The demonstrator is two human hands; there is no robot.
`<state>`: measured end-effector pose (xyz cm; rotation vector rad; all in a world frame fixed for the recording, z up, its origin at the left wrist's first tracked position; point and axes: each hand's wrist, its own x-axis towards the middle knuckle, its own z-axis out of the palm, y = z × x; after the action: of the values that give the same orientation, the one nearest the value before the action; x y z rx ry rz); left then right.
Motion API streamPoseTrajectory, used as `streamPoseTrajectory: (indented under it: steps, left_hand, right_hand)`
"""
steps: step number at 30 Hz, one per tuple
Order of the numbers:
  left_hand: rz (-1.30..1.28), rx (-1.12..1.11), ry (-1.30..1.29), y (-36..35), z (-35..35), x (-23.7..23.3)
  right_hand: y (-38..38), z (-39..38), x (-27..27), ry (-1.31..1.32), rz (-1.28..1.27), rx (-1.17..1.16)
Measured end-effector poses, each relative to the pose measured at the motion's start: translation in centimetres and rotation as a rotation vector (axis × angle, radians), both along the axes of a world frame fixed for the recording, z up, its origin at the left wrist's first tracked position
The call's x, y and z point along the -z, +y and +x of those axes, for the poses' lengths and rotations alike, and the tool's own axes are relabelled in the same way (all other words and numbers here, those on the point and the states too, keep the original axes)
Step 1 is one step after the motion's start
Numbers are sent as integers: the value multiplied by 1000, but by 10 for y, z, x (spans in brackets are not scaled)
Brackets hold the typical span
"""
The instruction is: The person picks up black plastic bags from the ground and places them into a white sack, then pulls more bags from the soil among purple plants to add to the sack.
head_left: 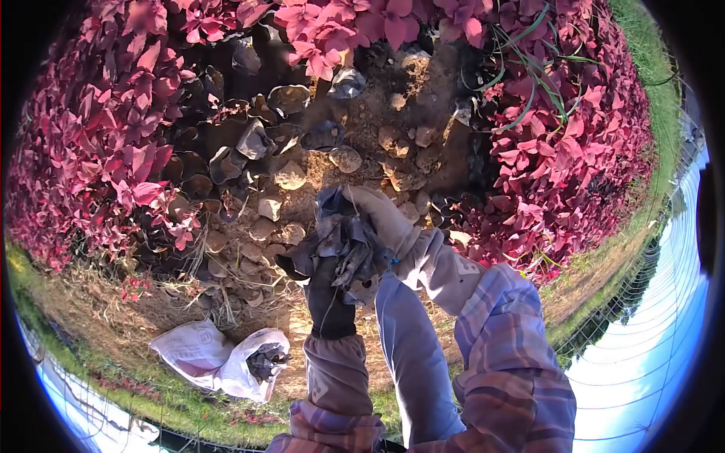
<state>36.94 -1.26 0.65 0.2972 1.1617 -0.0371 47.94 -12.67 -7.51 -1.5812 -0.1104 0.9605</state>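
Observation:
A crumpled bunch of thin black plastic plant bags (349, 245) is gathered between my hands. My left hand (327, 291), in a dark glove, is closed round the bunch from below, with most of its fingers hidden by the plastic. From the right my right hand (377, 215), in a pale dusty glove, curls over the top of the bunch, fingers closed on it. Beyond my hands lie lumps of soil (345, 159) shaped like small pots, loose on the bare ground. Several black plastic plant bags (255, 140) stand or lie among them.
Dense red-leaved plants (98, 151) crowd the left, and more red plants (574, 158) fill the right. A white sack (245, 370) holding dark plastic lies at the lower left on dry grass. Wire fencing (634, 302) runs along the right edge.

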Motion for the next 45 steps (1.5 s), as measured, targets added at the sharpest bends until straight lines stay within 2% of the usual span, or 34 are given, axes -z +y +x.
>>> streamPoseTrajectory:
  steps: [1, 2, 4, 7, 10, 11, 12, 14, 17, 20, 23, 26, 29, 33, 34, 37, 38, 39, 41, 42, 45]
  left_hand:
    - [-90, -131, -15, 2, 4, -2]
    - [-69, -129, 31, 1, -1, 4]
    - [-154, -174, -14, 1, -8, 8]
    - [-229, -201, -36, 5, -13, 3]
    - [-145, -216, 21, 13, -14, 4]
    - [-95, -223, 52, 15, -16, 5]
    - [-123, -242, -78, 19, -33, 20]
    - [-82, -244, -60, 27, -38, 22]
    - [-12, -244, -55, 39, -35, 12]
    - [-16, -240, -84, 50, -37, 4]
    - [-109, -283, -160, 55, -48, 12]
    - [-134, -331, -99, 51, -57, 20]
    - [-217, -363, -248, 55, -55, 14]
    - [-90, -347, 61, 52, -64, 26]
    - [-115, -349, 25, 52, -60, 23]
    - [-176, -338, -55, 53, -54, 19]
    - [-185, -323, -64, 54, -56, 23]
    - [-178, -313, -63, 55, -57, 24]
    - [-149, -303, -51, 59, -45, 13]
    - [-126, -301, -40, 59, -39, 7]
    - [-173, -395, 113, 57, -44, 7]
  right_hand:
    - [2, -5, -6, 61, -25, 25]
    - [4, -10, -13, 121, -51, 53]
    - [-4, -22, -3, -284, -125, -133]
    - [-5, -27, 5, -330, -62, -386]
    - [25, -3, 19, -473, -297, -425]
    - [40, 10, 33, -523, -393, -326]
    - [57, 24, 50, -571, -488, -223]
    - [87, 46, 97, -914, -685, -174]
    - [104, 60, 147, -760, -1049, -673]
    - [105, 64, 120, -571, -1115, -743]
    - [86, 57, 95, -519, -1124, -718]
    - [60, 51, 87, -419, -1142, -573]
    - [33, 60, 122, -208, -1154, -439]
    - [2, 78, 128, 143, -520, -42]
    - [2, 81, 124, 127, -467, 47]
    - [15, 101, 94, 124, -795, 215]
    - [7, 106, 113, -102, -842, 91]
    - [0, 112, 132, -184, -907, 82]
    - [10, 126, 133, -352, -1030, 60]
    - [16, 133, 139, -332, -986, 140]
    - [44, 140, 180, -768, -1159, 357]
